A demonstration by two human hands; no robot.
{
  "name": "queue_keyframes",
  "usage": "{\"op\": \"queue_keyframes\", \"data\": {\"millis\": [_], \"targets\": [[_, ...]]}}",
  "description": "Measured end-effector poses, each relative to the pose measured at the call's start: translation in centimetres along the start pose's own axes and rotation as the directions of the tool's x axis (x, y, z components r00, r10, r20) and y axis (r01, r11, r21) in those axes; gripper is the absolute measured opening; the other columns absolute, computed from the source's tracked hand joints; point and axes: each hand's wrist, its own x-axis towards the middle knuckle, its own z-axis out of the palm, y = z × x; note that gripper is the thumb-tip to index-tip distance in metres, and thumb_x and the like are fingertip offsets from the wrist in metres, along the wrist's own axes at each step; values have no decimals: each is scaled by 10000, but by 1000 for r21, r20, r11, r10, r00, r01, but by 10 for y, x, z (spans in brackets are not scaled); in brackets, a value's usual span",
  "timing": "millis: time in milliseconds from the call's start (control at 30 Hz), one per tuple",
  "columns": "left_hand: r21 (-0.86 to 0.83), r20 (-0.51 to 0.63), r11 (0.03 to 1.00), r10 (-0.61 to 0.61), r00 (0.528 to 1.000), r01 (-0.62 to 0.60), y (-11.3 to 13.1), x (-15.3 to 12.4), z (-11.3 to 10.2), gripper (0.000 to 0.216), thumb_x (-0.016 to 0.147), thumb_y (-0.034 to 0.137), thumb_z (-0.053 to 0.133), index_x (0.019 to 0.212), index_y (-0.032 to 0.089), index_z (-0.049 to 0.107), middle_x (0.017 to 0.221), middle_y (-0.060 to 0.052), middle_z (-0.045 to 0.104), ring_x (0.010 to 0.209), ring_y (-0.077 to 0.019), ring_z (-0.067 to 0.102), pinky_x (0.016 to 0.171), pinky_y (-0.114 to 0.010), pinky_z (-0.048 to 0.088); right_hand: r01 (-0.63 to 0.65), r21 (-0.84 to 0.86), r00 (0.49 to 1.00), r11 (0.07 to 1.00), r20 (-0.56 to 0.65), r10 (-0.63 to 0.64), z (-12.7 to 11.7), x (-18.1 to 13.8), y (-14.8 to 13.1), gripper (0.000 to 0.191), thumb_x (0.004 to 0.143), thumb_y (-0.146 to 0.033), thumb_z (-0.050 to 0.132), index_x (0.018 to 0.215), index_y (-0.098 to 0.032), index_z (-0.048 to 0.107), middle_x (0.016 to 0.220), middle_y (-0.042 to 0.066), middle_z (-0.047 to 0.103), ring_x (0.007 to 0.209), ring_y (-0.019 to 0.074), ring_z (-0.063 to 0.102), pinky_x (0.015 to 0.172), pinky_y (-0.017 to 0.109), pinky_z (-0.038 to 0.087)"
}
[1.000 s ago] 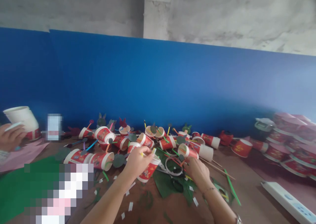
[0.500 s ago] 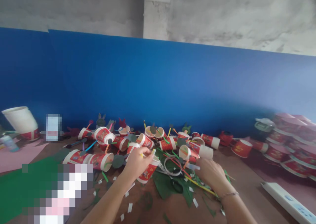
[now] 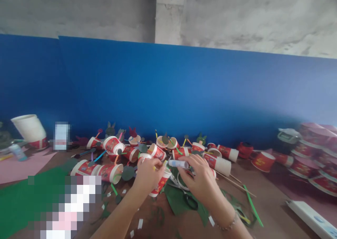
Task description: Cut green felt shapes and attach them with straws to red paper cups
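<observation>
My left hand [image 3: 147,175] is closed on a red and white paper cup [image 3: 160,183] at its rim, pinching a thin yellow stick there. My right hand [image 3: 199,177] is closed round a small white tube with a blue tip [image 3: 178,163], held level with its tip pointing at the left hand. Under both hands lie green paper scraps [image 3: 177,201], black-handled scissors [image 3: 190,200] and a white tape ring [image 3: 181,181]. A heap of red paper cups with coloured sticks and paper cut-outs [image 3: 126,151] lies just beyond my hands.
A brown table [image 3: 263,211] runs to a blue wall panel [image 3: 168,91]. Stacked red bowls [image 3: 313,158] stand at the right, a white power strip [image 3: 313,219] at the front right. A big white cup [image 3: 30,130], pink paper [image 3: 18,165] and a green sheet [image 3: 15,204] lie at the left.
My right hand picked the white tube up from the table and carried it left, up to the cup in my left hand. Another person's hand at the far left edge has gone.
</observation>
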Motion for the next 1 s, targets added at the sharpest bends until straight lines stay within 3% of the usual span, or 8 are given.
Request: {"op": "queue_keyframes", "data": {"millis": [167, 333, 467, 633, 767, 833, 900, 1000], "targets": [[21, -29, 999, -26, 999, 27, -1, 1, -3, 190, 752, 306, 547, 617, 221, 650, 683, 1, 708, 740, -204, 625, 933, -415, 295, 84, 21, 996, 996, -24, -84, 16, 2, 0, 132, 818, -228, 517, 909, -210, 611, 821, 48, 624, 803, 213, 541, 715, 323, 361], [74, -94, 997, -27, 995, 34, 1, 0, -6, 234, 777, 325, 524, 590, 219, 615, 665, 16, 692, 722, -187, 613, 1003, -471, 199, 40, 18, 997, 999, -67, -39, 15, 3, 4, 122, 802, -224, 545, 901, -202, 614, 814, 40, 629, 811, 215, 544, 728, 325, 360], [95, -106, 995, 12, 994, -2, 1, -2, -5, 182, 756, 288, 538, 606, 218, 614, 670, 13, 690, 730, -183, 614, 1006, -465, 205, 50, 64, 998, 997, -39, -47, 18, 3, 0, 111, 804, -216, 541, 888, -208, 612, 818, 31, 634, 795, 199, 550, 721, 308, 363], [80, -72, 997, 3, 997, 3, 2, -2, -6, 220, 779, 310, 520, 603, 214, 610, 668, 8, 689, 729, -187, 612, 1011, -471, 210, -23, -26, 998, 999, -64, 22, 23, 4, 5, 123, 782, -232, 545, 860, -194, 632, 767, 38, 642, 768, 212, 556, 700, 315, 344], [19, -72, 998, -62, 995, 64, 2, 2, -13, 186, 766, 319, 549, 623, 223, 618, 702, 14, 694, 775, -205, 626, 1038, -499, 169, -117, 150, 993, 982, 6, 117, 24, 7, 10, 142, 774, -260, 538, 846, -192, 640, 759, 33, 639, 733, 190, 558, 696, 299, 375], [-8, -79, 1000, -25, 997, 24, 1, 4, -19, 168, 746, 310, 576, 612, 221, 624, 781, -1, 704, 836, -217, 624, 1024, -476, 227, -207, 255, 978, 944, 38, 205, 23, 8, 13, 166, 766, -284, 535, 846, -184, 641, 733, 30, 626, 703, 182, 548, 669, 288, 389], [-46, -28, 992, 115, 993, -116, -1, 6, -27, 162, 727, 280, 597, 580, 218, 625, 924, -17, 703, 922, -220, 604, 967, -404, 332, -312, 396, 950, 863, 106, 295, 21, 9, 16, 202, 761, -323, 534, 850, -172, 635, 677, 17, 599, 648, 169, 531, 610, 269, 390], [-112, 48, 972, 213, 976, -206, -2, 6, -35, 127, 692, 220, 621, 565, 217, 628, 1013, -21, 686, 992, -216, 579, 936, -356, 380, -427, 652, 898, 626, 227, 377, 19, 10, 23, 232, 746, -371, 544, 823, -166, 618, 648, 2, 578, 617, 153, 521, 566, 246, 392]]}}
